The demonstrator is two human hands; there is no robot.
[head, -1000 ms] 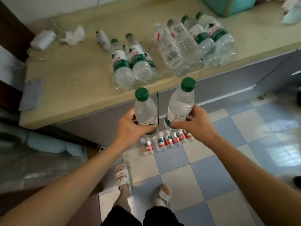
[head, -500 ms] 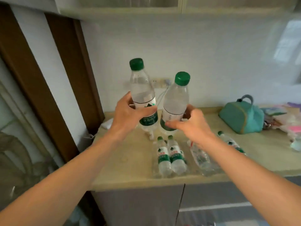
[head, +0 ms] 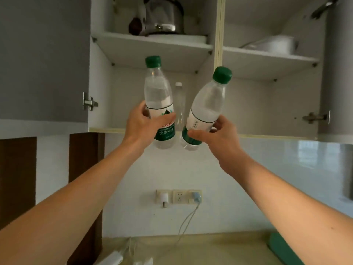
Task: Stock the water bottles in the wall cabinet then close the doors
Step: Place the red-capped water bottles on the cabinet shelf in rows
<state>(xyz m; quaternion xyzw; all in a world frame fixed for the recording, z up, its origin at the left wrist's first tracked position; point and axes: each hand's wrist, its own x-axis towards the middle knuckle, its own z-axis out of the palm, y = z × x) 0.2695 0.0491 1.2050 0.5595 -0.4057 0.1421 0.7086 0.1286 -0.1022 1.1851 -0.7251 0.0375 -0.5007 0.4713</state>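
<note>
My left hand (head: pixel 142 124) grips an upright green-capped water bottle (head: pixel 159 96) by its label. My right hand (head: pixel 215 136) grips a second green-capped bottle (head: pixel 207 104), tilted to the right. Both bottles are raised in front of the lower left compartment of the open wall cabinet (head: pixel 101 129). A clear bottle with a white cap (head: pixel 179 100) stands inside that compartment, between and behind the two held bottles. The grey left door (head: pixel 44 58) and the right door (head: pixel 338 73) are swung open.
An upper shelf carries a metal kettle (head: pixel 162 18) on the left and a white pot (head: pixel 275 44) on the right. Below the cabinet are wall sockets with a charger (head: pixel 164 197) and a plug with a cable (head: pixel 195 197). The beige counter (head: pixel 219 249) runs along the bottom, a teal bag (head: pixel 282 249) at its right.
Both hands have lifted the two bottles from counter height up to the open cabinet. The view has swung upward from floor and counter to the cabinet shelves.
</note>
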